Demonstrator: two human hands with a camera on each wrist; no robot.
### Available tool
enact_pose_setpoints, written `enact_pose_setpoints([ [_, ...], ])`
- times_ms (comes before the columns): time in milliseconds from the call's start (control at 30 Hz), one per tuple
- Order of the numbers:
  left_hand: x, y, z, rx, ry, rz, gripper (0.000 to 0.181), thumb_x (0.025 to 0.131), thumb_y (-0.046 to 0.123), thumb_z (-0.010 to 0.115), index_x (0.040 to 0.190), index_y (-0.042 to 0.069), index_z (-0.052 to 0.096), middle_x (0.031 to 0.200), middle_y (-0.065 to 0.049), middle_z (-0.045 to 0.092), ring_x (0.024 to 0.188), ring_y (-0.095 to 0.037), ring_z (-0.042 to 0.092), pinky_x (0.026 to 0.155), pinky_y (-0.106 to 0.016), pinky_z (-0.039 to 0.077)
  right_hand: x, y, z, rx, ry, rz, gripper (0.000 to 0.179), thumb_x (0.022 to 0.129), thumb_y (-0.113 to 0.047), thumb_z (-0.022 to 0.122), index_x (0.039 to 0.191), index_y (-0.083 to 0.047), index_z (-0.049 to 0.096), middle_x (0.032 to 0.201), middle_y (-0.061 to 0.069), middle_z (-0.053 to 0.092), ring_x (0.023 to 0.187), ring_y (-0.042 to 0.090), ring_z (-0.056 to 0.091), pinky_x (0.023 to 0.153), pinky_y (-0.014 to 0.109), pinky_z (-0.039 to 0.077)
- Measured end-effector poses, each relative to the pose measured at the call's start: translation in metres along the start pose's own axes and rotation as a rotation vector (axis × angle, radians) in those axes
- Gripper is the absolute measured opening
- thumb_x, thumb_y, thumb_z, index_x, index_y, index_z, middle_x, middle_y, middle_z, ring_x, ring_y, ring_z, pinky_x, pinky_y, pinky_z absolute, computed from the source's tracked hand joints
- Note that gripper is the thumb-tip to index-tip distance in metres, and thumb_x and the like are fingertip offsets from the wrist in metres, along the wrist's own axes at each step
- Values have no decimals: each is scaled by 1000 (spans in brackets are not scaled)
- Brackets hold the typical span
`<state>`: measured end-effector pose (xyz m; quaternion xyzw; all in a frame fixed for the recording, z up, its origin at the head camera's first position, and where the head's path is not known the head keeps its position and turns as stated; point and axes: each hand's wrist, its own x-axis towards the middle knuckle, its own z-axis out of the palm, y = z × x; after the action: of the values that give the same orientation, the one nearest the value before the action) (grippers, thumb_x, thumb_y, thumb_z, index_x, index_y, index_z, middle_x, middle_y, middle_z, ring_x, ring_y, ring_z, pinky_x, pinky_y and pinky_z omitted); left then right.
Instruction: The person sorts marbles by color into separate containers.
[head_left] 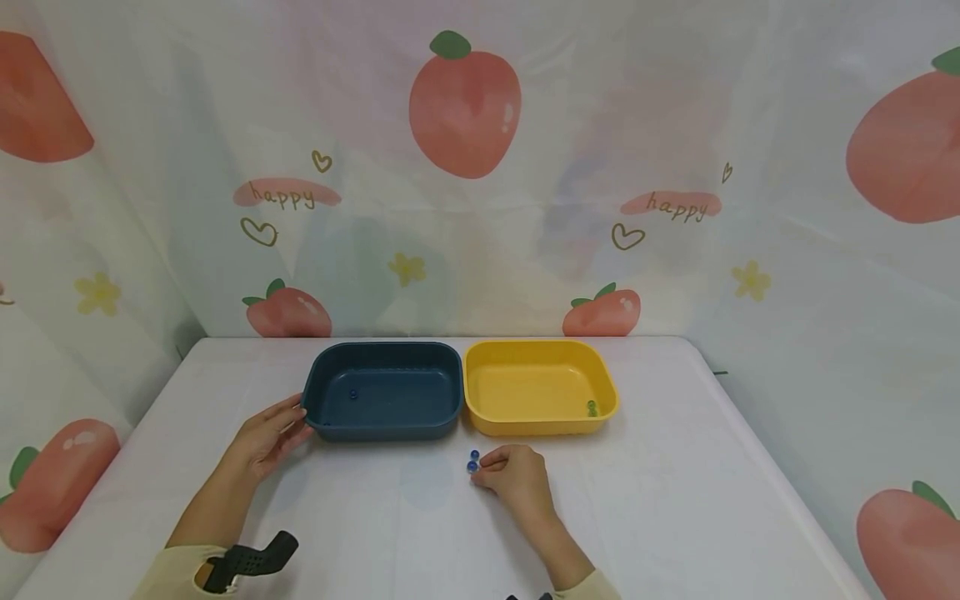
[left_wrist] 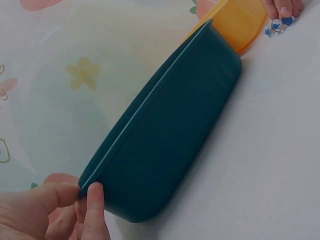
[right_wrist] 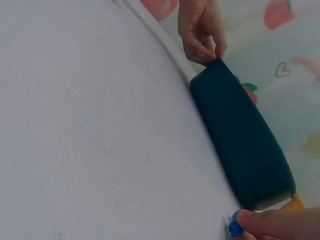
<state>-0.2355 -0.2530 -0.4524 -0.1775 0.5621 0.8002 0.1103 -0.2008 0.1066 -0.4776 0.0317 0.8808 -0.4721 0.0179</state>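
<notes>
At the left end of the dark blue tray (head_left: 382, 433), my left hand (head_left: 268, 437) pinches the rim between thumb and fingers. My right hand (head_left: 517, 479) is low over the table in front of the yellow tray (head_left: 540, 429), its thumb and fingertips around a blue marble (right_wrist: 235, 226). Right at those fingertips lie clear marbles with blue inside (left_wrist: 276, 25), close together on the white cloth. A small blue marble (head_left: 353, 394) rests inside the dark blue tray. Green marbles (head_left: 592, 408) sit in the right corner of the yellow one.
Both trays stand side by side near the back edge of the white-covered table (head_left: 675, 500). Behind and beside it hangs a fruit-printed cloth (head_left: 495, 250). A black wrist strap (head_left: 251, 560) is on the left forearm.
</notes>
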Motion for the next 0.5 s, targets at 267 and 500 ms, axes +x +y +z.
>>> enact_pose_setpoints([
  [267, -1, 1, 1, 5, 6, -2, 45, 99, 6, 57, 142, 14, 48, 92, 8, 63, 86, -3, 63, 83, -21, 58, 5, 6, -4, 61, -55, 69, 14, 73, -8, 85, 83, -5, 76, 73, 3, 73, 67, 10, 66, 61, 25, 57],
  [500, -1, 1, 0, -20, 6, -8, 24, 98, 6, 57, 113, 22, 66, 91, 7, 64, 85, -4, 64, 83, -21, 58, 8, 6, -12, 155, -140, 114, 18, 76, -9, 83, 90, 0, 76, 82, 7, 74, 69, 11, 68, 65, 26, 60],
])
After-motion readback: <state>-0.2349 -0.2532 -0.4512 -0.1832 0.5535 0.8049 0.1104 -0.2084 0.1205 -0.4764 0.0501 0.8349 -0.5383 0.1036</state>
